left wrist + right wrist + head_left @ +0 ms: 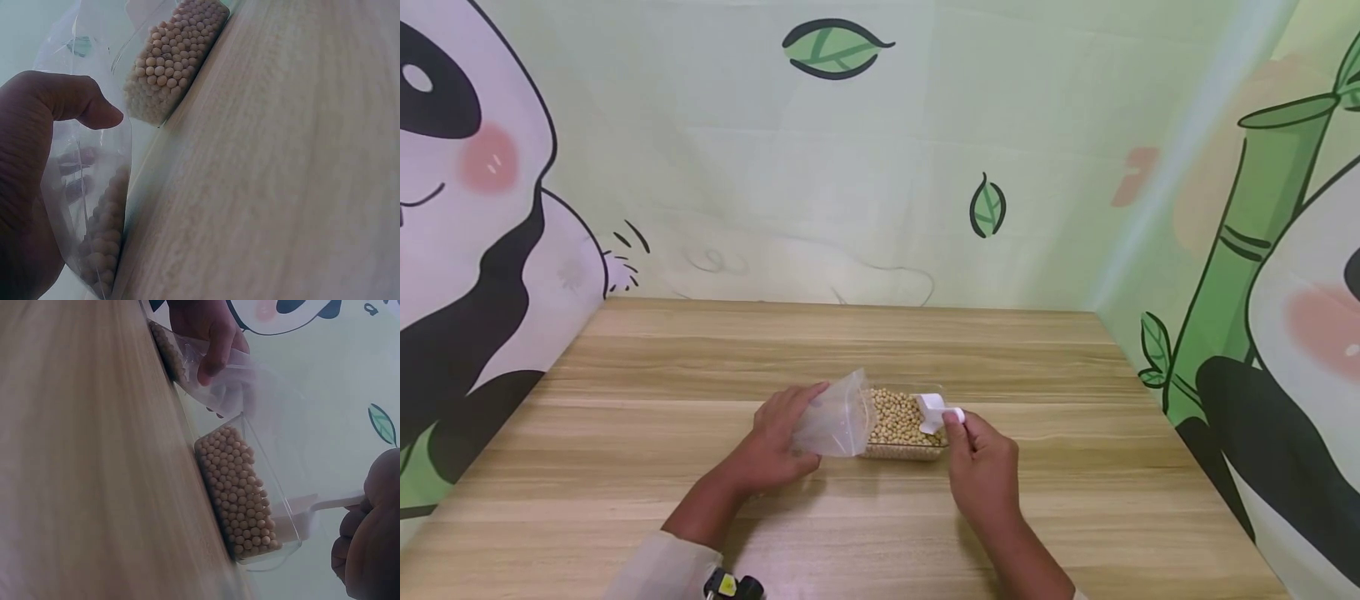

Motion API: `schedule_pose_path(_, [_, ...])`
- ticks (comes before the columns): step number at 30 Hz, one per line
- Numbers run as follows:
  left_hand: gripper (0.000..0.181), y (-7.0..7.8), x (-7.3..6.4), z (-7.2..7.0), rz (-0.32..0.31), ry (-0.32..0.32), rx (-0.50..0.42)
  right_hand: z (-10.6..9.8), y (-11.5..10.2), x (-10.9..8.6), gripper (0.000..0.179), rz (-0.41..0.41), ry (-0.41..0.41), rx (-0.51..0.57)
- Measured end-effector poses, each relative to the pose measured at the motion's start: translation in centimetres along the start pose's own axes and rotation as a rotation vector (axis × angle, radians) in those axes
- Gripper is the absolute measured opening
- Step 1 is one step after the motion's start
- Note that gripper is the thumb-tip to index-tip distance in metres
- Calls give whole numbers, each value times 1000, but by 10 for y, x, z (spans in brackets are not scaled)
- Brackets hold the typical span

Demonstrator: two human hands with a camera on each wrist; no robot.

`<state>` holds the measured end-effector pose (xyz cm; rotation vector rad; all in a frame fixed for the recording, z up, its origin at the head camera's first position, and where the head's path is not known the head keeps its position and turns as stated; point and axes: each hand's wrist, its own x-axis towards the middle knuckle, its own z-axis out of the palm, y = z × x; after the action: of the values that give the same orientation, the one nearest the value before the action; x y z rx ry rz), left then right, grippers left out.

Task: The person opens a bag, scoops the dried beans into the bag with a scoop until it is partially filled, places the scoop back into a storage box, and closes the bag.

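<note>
My left hand [778, 442] grips a clear plastic bag [833, 421] from its left side, thumb on the near face and fingers behind it. Soybeans [106, 231] lie in the lower part of this bag, as the left wrist view shows. Just right of the bag's mouth sits a clear plastic box [904, 452], filled with more soybeans [895, 417]. My right hand [988, 462] pinches the handle of a white scoop [931, 412] between thumb and curled fingers. The scoop's head dips into the beans at the right end of the box.
The wooden table [850, 350] runs back to a cloth backdrop [737, 167] printed with pandas, leaves and bamboo. A small black device [733, 586] is strapped at my left sleeve [662, 567].
</note>
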<state>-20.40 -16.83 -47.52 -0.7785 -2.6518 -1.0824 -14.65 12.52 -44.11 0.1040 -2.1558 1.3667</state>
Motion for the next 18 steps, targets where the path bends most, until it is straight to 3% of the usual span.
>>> schedule_pose_path(4, [92,7,0,-4,-19,-14,-4,0,2,3,17,78,5,32])
schedule_pose_path(11, [95,-9,0,5,68,49,-4,-6,-1,8,28,287,3,31])
schedule_pose_path(14, [94,-8,0,5,51,36,-16,-7,0,10,30,348,5,34])
schedule_pose_path(16, [93,2,0,-1,25,23,-43,-8,2,12,31,385,6,37])
schedule_pose_path(18, [95,-4,0,2,28,25,-33,-9,3,13,34,424,5,62])
